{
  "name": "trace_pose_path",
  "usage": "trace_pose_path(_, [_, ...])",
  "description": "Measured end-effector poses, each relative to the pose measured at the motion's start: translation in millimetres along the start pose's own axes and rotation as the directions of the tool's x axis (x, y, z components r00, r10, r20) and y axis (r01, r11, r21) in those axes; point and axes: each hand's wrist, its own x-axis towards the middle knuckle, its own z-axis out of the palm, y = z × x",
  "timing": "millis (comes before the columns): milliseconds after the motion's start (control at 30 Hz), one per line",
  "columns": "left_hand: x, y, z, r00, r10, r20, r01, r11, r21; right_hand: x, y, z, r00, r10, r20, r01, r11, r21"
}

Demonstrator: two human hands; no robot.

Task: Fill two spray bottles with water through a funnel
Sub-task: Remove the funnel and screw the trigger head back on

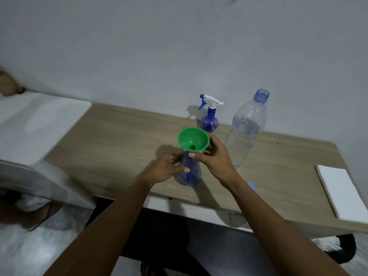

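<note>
Right hand grips funnel, apparently seated in bottle left hand holds.

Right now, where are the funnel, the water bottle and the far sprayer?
funnel (189, 138): head view, inner bowl.
water bottle (247, 124): head view, clear body.
far sprayer (209, 123): head view, blue belly.

My right hand holds the funnel in the bottle my left hand grips. Behind my grip stands a spray bottle, and right of my grip a water bottle.

Wooden table against a grey wall; white pad (lying flat) near its right edge.
</note>
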Motion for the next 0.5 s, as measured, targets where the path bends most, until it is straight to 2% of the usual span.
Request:
trace_pose_path(100, [3.4,-4.2,-6.5,0.997,-0.001,-0.078,-0.004,0.998,-0.065,10.6,-17.9,-1.2,0.997,-0.028,-0.067,0.037,0.99,0.136])
trace_pose_path(167, [6.4,-7.4,-16.2,0.992,0.019,-0.121,-0.024,0.999,-0.043,18.4,-22.2,-5.3,0.991,-0.054,-0.124,0.071,0.988,0.134])
trace_pose_path(267, [9.3,-9.8,-33.8,0.979,0.049,-0.197,-0.055,0.998,-0.027,21.6,-2.6,-9.9,0.983,-0.081,-0.164,0.05,0.982,-0.185])
trace_pose_path(367, [11.0,-11.7,-50.7,0.961,0.08,-0.266,-0.077,0.997,0.019,6.9,36.1,-8.9,0.988,0.024,-0.152,-0.094,0.875,-0.474])
trace_pose_path(433, [13.2,-13.8,-60.3,0.955,0.082,-0.283,-0.074,0.996,0.04,-3.4,54.0,-6.9,0.983,0.093,-0.161,-0.17,0.796,-0.581])
trace_pose_path(500, [15.3,-14.5,-65.8,0.955,0.078,-0.286,-0.067,0.997,0.05,-6.4,63.5,-4.4,0.971,0.156,-0.181,-0.235,0.758,-0.608])
